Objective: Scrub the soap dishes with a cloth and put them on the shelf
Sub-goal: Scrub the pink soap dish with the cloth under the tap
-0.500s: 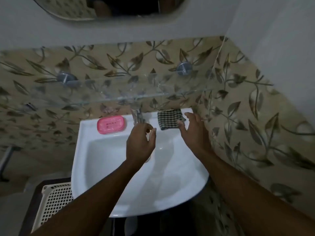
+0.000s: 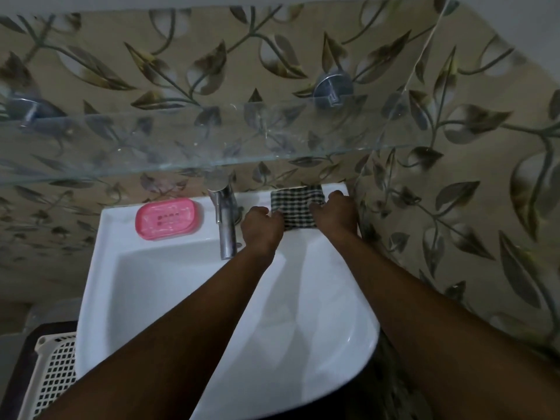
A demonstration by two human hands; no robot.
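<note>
Pink soap dish (image 2: pixel 168 218) lies left-to-right; left hand's (image 2: pixel 262 228) and right hand's (image 2: pixel 335 212) fingers grip cloth (image 2: pixel 298 207).

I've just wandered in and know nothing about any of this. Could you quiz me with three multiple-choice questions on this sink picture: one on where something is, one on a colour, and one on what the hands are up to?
1. Where is the soap dish?
A. On the floor
B. On the back ledge of the sink, left of the tap
C. On a windowsill

2. What colour is the soap dish?
A. Pink
B. Blue
C. Green

3. What are the hands doing?
A. Both hang idle
B. One turns the tap
C. Both grip the cloth

Answers:
1 B: it lies flat on the white ledge beside the tap.
2 A: it is plainly pink against the white sink.
3 C: the left hand and right hand each curl on an edge of the cloth.
</note>
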